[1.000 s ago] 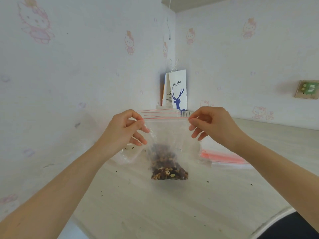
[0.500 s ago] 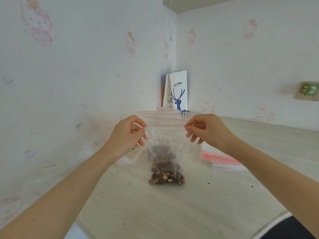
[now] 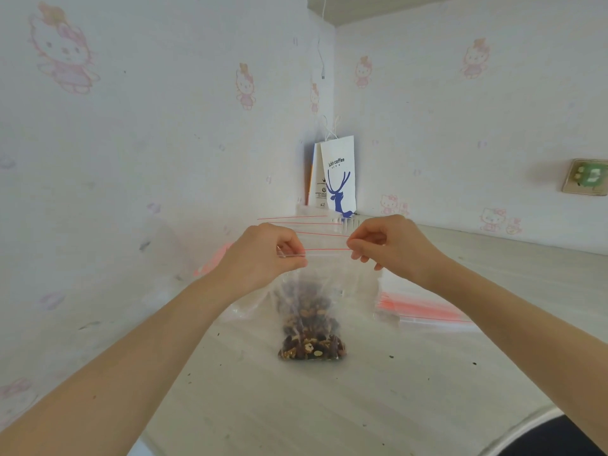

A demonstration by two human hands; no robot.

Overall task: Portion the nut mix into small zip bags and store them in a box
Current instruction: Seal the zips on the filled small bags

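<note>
Hands [image 3: 263,255] [image 3: 391,248] closer together on zip bag [image 3: 324,278]

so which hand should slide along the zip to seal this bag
Probably the right hand: its fingertips pinch the zip bag on the red seal line; the left hand anchors the other corner.

Room over near table [image 3: 296,409], zip-bag stack [image 3: 427,307] right, paper bag [image 3: 339,179] in corner

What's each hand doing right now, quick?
Left hand: closed, pinching the top left corner of the zip bag.
Right hand: closed, pinching its top right corner.
</note>
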